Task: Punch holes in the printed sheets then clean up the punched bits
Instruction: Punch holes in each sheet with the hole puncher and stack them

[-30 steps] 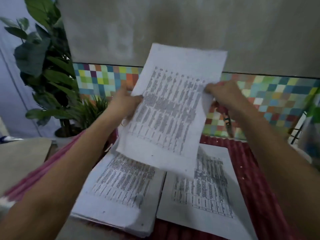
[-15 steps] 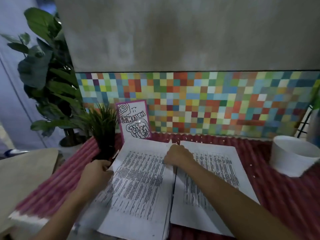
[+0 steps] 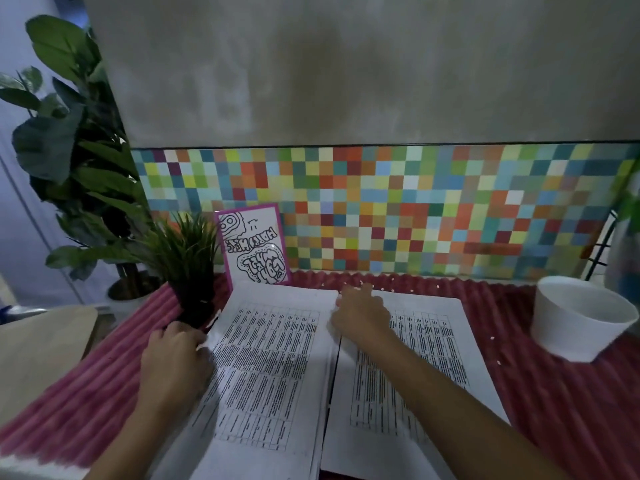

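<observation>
Two stacks of printed sheets lie side by side on a red ribbed mat [image 3: 554,403]: the left stack [image 3: 270,368] and the right stack [image 3: 426,358]. My left hand [image 3: 176,362] sits at the left stack's left edge, its curled fingers holding the edge of the top sheets. My right hand [image 3: 360,313] rests on the far end of the gap between the stacks, fingers stretched toward the mat. Small white punched bits [image 3: 410,291] are scattered on the mat beyond the sheets and beside the bowl. I can see no hole punch.
A white bowl [image 3: 581,323] stands on the mat at the right. A small potted grass plant [image 3: 187,265] and a pink-framed card [image 3: 254,251] stand at the back left against the coloured tile wall. A large leafy plant [image 3: 69,133] rises at the far left.
One second ago both hands held a sheet up in the air. It has been laid on the left stack, and both hands are down on the sheets; my right hand's fingers have stretched forward.
</observation>
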Demonstrator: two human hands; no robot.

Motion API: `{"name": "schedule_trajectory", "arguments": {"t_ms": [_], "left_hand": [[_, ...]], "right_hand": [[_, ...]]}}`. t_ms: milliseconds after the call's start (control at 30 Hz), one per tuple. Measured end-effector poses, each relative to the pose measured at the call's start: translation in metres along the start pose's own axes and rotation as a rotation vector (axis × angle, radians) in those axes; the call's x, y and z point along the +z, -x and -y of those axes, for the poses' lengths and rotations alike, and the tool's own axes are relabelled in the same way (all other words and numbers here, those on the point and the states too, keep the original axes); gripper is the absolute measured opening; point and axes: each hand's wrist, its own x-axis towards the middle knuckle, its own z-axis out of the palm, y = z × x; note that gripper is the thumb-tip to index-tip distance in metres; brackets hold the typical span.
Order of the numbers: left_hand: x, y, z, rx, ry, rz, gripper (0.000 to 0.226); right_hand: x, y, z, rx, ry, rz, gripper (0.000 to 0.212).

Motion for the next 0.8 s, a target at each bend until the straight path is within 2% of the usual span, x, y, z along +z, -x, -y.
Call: {"name": "schedule_trajectory", "arguments": {"t_ms": [67,133,233,300,333,400,467,567,700,800], "left_hand": [[-0.003,-0.009,-0.026,0.076,0.027,-0.093,0.013],[-0.003,-0.020,-0.069,0.164,0.158,-0.089,0.015],[0.021,-0.035,-0.137,0.115,0.398,0.128,0.014],[0.050,-0.044,-0.175,0.115,0.467,0.266,0.013],[0.065,-0.047,-0.192,0.129,0.455,0.315,0.016],[0.089,-0.053,-0.218,0.149,0.278,0.356,0.030],[0.107,-0.056,-0.232,0.109,0.056,0.318,0.047],[0.130,-0.058,-0.239,0.052,-0.039,0.228,0.059],[0.145,-0.057,-0.230,0.158,0.176,0.012,0.051],[0.139,-0.056,-0.230,0.130,0.542,0.009,0.043]], "right_hand": [[-0.014,-0.013,-0.017,0.018,0.037,-0.064,0.034],[-0.027,-0.025,-0.037,0.062,0.085,-0.102,0.032],[-0.031,-0.042,-0.068,0.109,0.115,-0.084,0.033],[-0.029,-0.051,-0.085,0.107,0.105,-0.047,0.037],[-0.028,-0.054,-0.092,0.101,0.089,-0.018,0.039],[-0.026,-0.061,-0.104,0.086,0.055,0.034,0.038],[-0.023,-0.068,-0.113,0.085,0.024,0.048,0.035],[-0.015,-0.075,-0.123,0.085,-0.042,0.015,0.029],[-0.011,-0.078,-0.127,0.057,-0.110,-0.126,0.018],[-0.015,-0.074,-0.126,0.038,-0.138,-0.230,0.011]]}}
